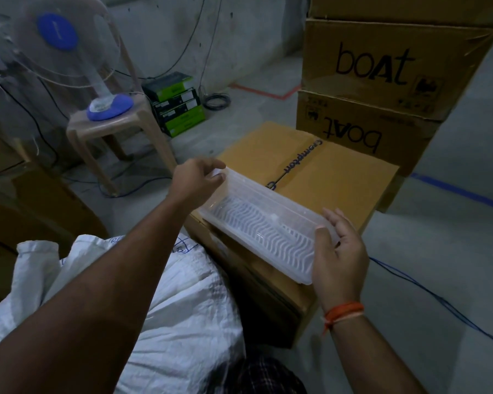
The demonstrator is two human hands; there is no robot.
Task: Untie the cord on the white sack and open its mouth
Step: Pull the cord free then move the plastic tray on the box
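Left hand (195,182) stretched forward, fingers and thumb pinching the far end of a long clear plastic tray with a wavy ribbed floor (264,223). Right hand (339,251) gripping the near end of the same tray, thumb laid over the rim, fingers curled underneath; an orange thread band (343,311) tied round that wrist. Tray held between both hands, slanted across the top of a tan cardboard carton with blue lettering along its taped seam (325,177) (resting on it or hovering just above, cannot tell).

White woven plastic sack (188,302) lying low in the view under the left forearm, just beside the tan carton's near corner, bulging and creased, with faint blue print on the cloth. A crumpled fold of the sack (33,260) standing up at the left; cord and mouth not made out, so tied or untied cannot be told.

Behind the carton, two stacked brown boxes marked "boAt" (382,81), the lower one printed upside down. To the left, a beige plastic stool (117,132) carrying a white and blue table fan (60,44). Beside the stool, a pile of black and green flat boxes (177,103) against the grey wall. Blue cable (439,300) trailing over the grey floor at the right.
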